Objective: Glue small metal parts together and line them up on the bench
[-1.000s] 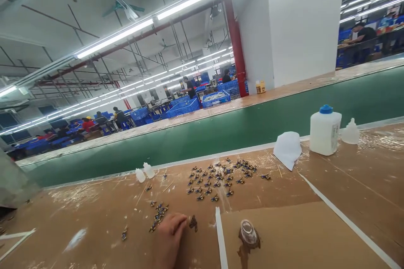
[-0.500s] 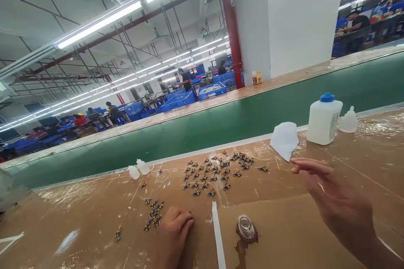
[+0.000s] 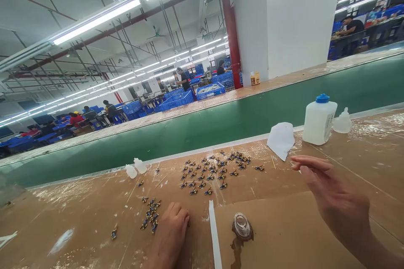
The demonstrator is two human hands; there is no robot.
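Note:
My left hand [image 3: 172, 227] rests on the brown table with its fingers curled in. A small dark bit shows at its fingertips, mostly hidden by the hand. Just left of it lies a cluster of small blue-and-yellow figurines [image 3: 151, 212]. A larger spread of the same figurines [image 3: 208, 172] lies farther back in the middle. My right hand [image 3: 337, 189] hovers over the table's right side, its fingers stretched out and thumb apart, with nothing visible in them. A white sheet of paper [image 3: 280, 139] lies just beyond its fingertips. Between my hands stands a small clear cup [image 3: 242, 226] in a dark wet patch.
A large blue-capped bottle [image 3: 319, 122] and a small squeeze bottle [image 3: 342, 122] stand at the right. Two small white bottles [image 3: 135, 168] stand back left. Thin sticks [image 3: 273, 162] lie about. A green conveyor belt [image 3: 195, 128] runs behind the table. People work far off.
The whole view has shifted slightly, so most things sit a little farther left. My left hand has turned a little, and less of its thumb shows. My right hand stays nearly the same.

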